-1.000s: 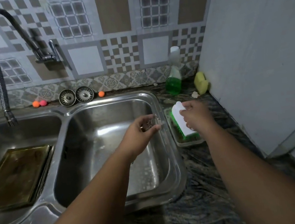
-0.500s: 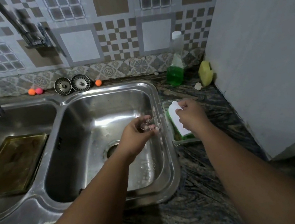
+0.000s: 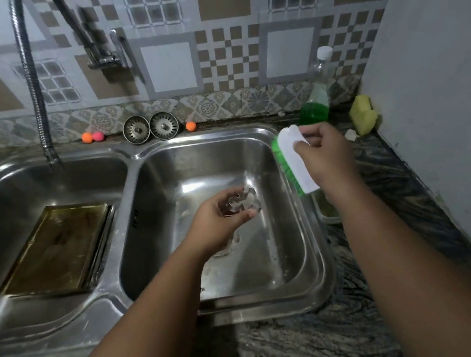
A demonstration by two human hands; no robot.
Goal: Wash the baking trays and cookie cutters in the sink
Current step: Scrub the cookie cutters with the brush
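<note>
Cutter [image 3: 243, 202] pinched in left hand [image 3: 223, 223] over sink [image 3: 309, 228]; right hand [image 3: 325, 153] grips brush [image 3: 295, 161]. Risk: hard scrubbing knocks cutter loose (thin, probably slippery), falls toward drain.

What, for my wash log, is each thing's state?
cookie cutter: held over right basin.
left hand: holds cookie cutter.
scrub brush: held up, bristles facing left.
right hand: grips scrub brush.
baking tray: flat in left basin, brown-stained.
faucet: no water visible.
soap bottle: upright, capped, partly full.
sink strainers: out of drains, propped against backsplash.
</note>
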